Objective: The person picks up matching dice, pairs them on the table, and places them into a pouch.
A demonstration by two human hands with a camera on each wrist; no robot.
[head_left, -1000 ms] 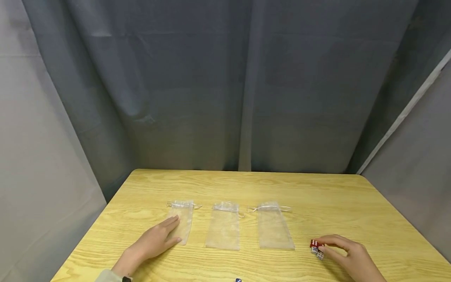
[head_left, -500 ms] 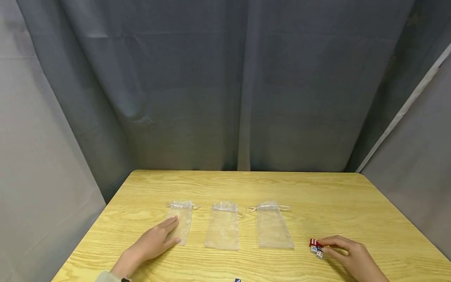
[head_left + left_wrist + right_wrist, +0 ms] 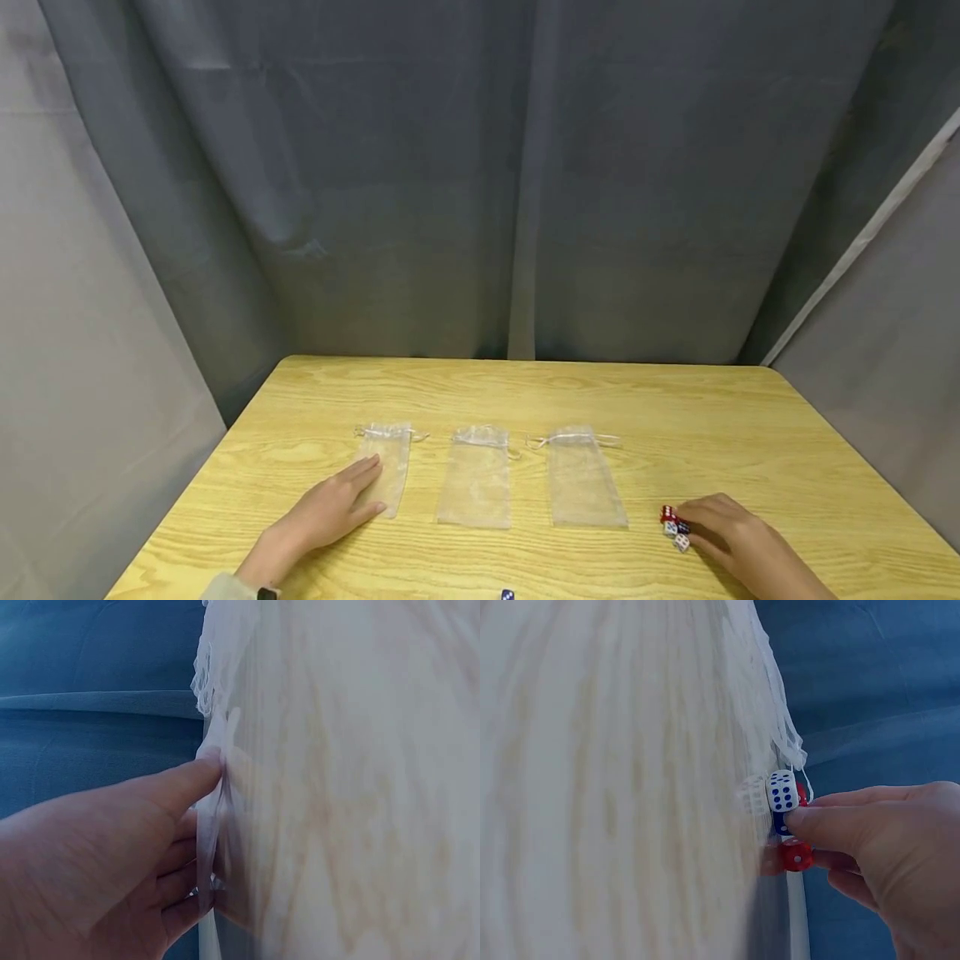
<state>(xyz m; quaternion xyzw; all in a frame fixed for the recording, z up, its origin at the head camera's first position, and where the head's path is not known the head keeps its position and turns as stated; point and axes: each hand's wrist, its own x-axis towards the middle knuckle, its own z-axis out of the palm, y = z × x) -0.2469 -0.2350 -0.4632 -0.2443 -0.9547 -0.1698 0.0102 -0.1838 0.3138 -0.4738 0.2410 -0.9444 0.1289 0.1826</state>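
Note:
Three sheer white drawstring bags lie in a row: a left bag (image 3: 393, 479), a middle bag (image 3: 474, 483) and a right bag (image 3: 585, 483). My left hand (image 3: 330, 512) rests on the left bag with its fingers extended; in the left wrist view its thumb and fingertips touch the sheer fabric. My right hand (image 3: 731, 533) is at a small cluster of dice, thumb and index finger on either side of a blue die (image 3: 782, 823). Against it stand a white die (image 3: 783, 790) and a red die (image 3: 797, 855). Another white die (image 3: 681, 542) lies nearest me. Fingers partly hide the cluster.
A lone blue die (image 3: 507, 595) lies at the bottom edge of the head view. The wooden table (image 3: 525, 396) ends at a dark curtain (image 3: 405, 208), with pale cloth walls at both sides.
The right thumb and fingers have shifted slightly at the dice, lowering around the blue die, which shows more than a second ago. My left hand stays on the left bag.

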